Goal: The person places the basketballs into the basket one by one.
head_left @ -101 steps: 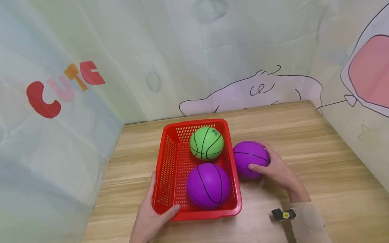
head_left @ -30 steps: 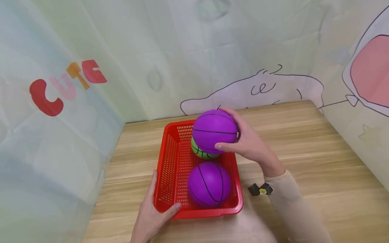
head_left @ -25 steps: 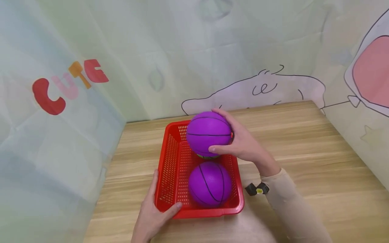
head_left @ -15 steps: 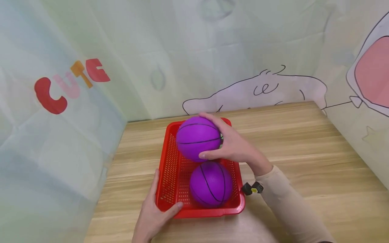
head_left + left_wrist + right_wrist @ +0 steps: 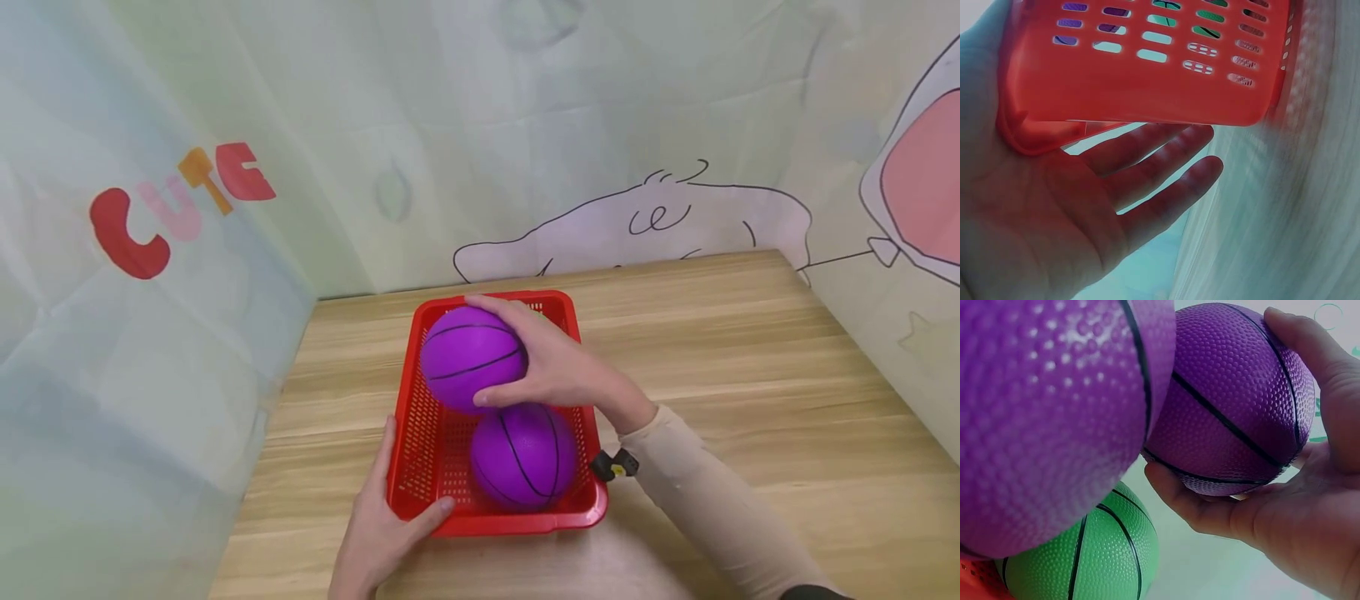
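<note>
My right hand [image 5: 558, 367] grips a small purple basketball [image 5: 461, 354], thumb on its near side and fingers over its far side. That ball is over the back left of the red plastic basket [image 5: 517, 524]. A second purple basketball [image 5: 525, 467] lies in the basket's front right and looms large in the right wrist view. A green basketball [image 5: 1085, 556] is behind it there; in the head view the right hand hides nearly all of it. My left hand [image 5: 375, 525] holds the basket's front left corner, thumb over the rim and fingers along the outer side.
The basket stands on a wood-grain table [image 5: 712, 350]. A printed cloth curtain [image 5: 420, 150] hangs along the back and sides of the table. A small black clip-like piece [image 5: 615, 465] with a yellow spot sits at the right wrist.
My right hand has lifted the purple basketball from the table right of the basket, carried it leftward over the green ball, and lowered it toward the back left. The left hand stays at its corner.
</note>
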The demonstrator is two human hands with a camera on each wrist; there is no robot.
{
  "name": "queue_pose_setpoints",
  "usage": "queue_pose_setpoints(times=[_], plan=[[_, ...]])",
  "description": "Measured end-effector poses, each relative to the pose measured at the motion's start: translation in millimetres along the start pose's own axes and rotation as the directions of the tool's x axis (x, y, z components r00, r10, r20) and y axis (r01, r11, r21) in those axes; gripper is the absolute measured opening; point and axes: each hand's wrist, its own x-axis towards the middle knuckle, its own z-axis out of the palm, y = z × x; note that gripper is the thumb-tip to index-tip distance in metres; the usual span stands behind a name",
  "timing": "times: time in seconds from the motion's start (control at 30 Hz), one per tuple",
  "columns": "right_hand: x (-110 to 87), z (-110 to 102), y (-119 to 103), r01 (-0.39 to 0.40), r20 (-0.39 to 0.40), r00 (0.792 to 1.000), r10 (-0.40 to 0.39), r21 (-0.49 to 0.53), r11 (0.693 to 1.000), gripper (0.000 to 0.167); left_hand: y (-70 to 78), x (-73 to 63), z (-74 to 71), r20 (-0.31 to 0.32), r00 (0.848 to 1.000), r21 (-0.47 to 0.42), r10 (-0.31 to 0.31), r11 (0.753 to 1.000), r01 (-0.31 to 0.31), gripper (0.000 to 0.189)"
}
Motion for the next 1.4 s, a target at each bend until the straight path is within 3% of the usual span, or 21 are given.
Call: queue_pose_setpoints(times=[0.1, 0.4, 0.63, 0.77, 1.23, 1.4], plan=[[1.1, 2, -1, 0.011, 0.007, 1.000, -0.011, -0.027, 1.000, 0.108, 0.2, 0.6, 0.4, 0.005, 1.000, 0.004, -0.009, 1.000, 0.009, 0.132], [3.4, 4, -1, 0.040, 0.023, 0.999, -0.039, -0.049, 0.998, 0.108, -5.8, 0.8, -0.6, -0.004, 0.999, -0.024, 0.053, 0.998, -0.053, 0.133], [3.4, 3, 0, 0.055, 0.107, 0.993, -0.048, -0.065, 0.996, 0.086, -3.9, 2.0, -0.7, 0.003, 0.999, -0.038, 0.033, 0.999, -0.033, 0.132], [2.4, 3, 1, 0.048, 0.138, 0.990, -0.035, -0.092, 0.995, 0.083, -3.4, 1.8, -0.4, 0.002, 1.000, -0.041, 0.029, 0.999, -0.029, 0.132], [-1.3, 1, 5, 0.027, 0.127, 0.992, -0.023, -0.027, 0.999, 0.079, -2.6, 1.2, -0.9, 0.001, 1.000, -0.030, 0.001, 1.000, -0.001, 0.131], [-3.2, 2, 8, 0.023, 0.124, 0.992, -0.019, -0.028, 0.999, 0.077, -4.4, 1.3, -0.9, -0.002, 1.000, -0.040, 0.017, 0.999, -0.017, 0.131]])
